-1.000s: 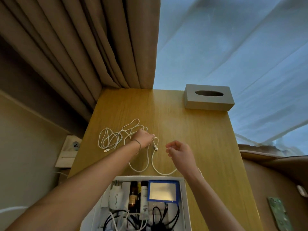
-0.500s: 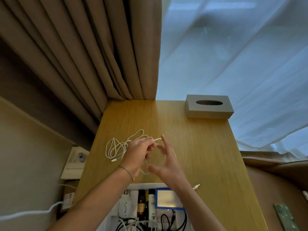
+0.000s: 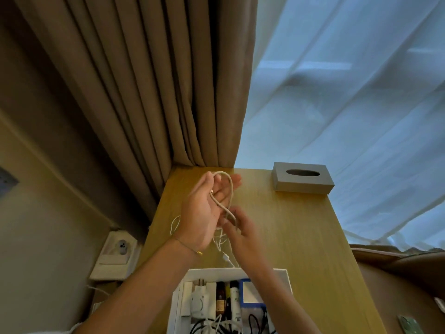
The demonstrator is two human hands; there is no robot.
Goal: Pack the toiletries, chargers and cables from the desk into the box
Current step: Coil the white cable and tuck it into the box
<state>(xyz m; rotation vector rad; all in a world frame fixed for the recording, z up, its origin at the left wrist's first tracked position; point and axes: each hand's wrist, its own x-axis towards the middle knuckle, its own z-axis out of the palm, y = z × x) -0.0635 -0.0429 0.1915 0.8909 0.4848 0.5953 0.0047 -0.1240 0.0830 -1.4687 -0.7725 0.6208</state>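
Cable (image 3: 226, 189), white, thin and limp, is being wound into a loop above the wooden desk (image 3: 289, 225); judged from its slack hang it is light and floppy, holds no shape of its own, and will spring loose unless the coil is pinched where the turns cross, not at the plug ends; the left hand (image 3: 204, 208) is raised with fingers fairly straight and spread, the loop running over them and down across the palm; the right hand (image 3: 240, 227), just near of it, pinches the strand below the loop, though blur hides the exact fingers; the rest of the cable trails down to the desk, its connector (image 3: 225, 257) lying just far of the white box (image 3: 231, 271), which already holds chargers, bottles and dark cables; a grey tissue box (image 3: 303, 186) sits at the far right.

Against half a second ago, both hands have risen off the desk; the loose tangle at the left has mostly been gathered up; the loop now stands taller round the left fingers.
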